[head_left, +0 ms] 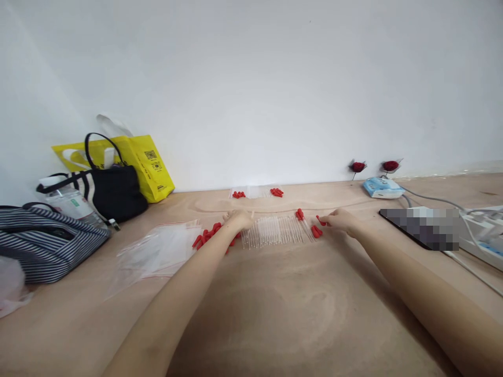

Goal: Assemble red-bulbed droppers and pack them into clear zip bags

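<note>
A row of thin clear dropper tubes (271, 231) lies side by side on the wooden table. My left hand (238, 220) is at the row's left end, its fingers curled; what they hold, if anything, is hidden. Beside it, partly behind my left forearm, is a pile of red rubber bulbs (206, 236). At the other end, my right hand (341, 220) pinches a red rubber bulb (321, 221) with its fingertips. Close by, more red bulbs (300, 214) appear to sit on the ends of several tubes, with others (316, 231) lower down.
Clear zip bags (157, 248) lie flat on the left. Near the wall are packed bags with red bulbs (253, 192). Far left stand a yellow bag (151, 170), a black bag (118, 191) and a striped bag (58, 241). On the right are a tissue pack (382, 187), a phone-like slab (422, 229) and cables.
</note>
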Tool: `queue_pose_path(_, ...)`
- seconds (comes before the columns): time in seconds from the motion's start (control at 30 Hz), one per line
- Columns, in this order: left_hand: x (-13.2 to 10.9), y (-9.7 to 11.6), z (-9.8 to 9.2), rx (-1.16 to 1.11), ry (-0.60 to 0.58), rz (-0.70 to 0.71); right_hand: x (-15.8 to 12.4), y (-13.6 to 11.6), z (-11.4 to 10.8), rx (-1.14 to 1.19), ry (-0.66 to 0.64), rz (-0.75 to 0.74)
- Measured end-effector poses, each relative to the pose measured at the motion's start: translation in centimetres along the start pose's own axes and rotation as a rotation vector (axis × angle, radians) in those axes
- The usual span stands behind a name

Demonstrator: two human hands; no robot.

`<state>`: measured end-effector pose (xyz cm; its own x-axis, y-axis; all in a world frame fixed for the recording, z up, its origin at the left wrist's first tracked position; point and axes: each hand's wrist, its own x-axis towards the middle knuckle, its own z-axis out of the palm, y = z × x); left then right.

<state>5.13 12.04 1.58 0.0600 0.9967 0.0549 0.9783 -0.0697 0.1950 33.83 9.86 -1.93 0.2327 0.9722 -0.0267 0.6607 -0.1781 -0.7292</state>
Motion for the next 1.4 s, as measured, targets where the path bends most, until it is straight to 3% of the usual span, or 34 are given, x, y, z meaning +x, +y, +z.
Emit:
queue_pose_path(0.13,-2.1,0.0,-1.8,-0.071,0.011,0.157,-0.4,-1.5,0.3,0.106,0.030,-0.125)
queue_pose_path(0.23,-4.8,-0.2,-2.1,-0.132,0.029,0.313,-1.8,-2.8,2.1,0.195,0.015,-0.254)
queue_pose_path(0.37,-8.0,-1.6,-0.1,-0.165,0.148,0.619,-4.9,-3.6,5.2,0.308,-0.040,-0.640)
queue_pose_path(0.5,-9.6,-3.0,2.3,-0.246,0.284,0.750,-7.3,-3.3,6.7,0.115,-0.101,-0.913)
queue_pose_path(0.63,-9.8,-3.1,3.5,-0.304,0.332,0.752,-8.1,-3.0,6.9,-0.020,-0.116,-0.946)
queue_pose_path(0.83,-9.8,-3.1,3.8,-0.321,0.377,0.724,-8.7,-3.2,7.1,-0.069,-0.124,-0.965)
queue_pose_path(1.1,-9.9,-3.3,3.9,-0.316,0.364,0.724,-8.8,-3.1,7.4,-0.012,-0.152,-0.919)
queue_pose_path(1.4,-9.8,-3.4,4.3,-0.295,0.443,0.807,-8.9,-3.3,7.6,0.021,-0.216,-0.914)
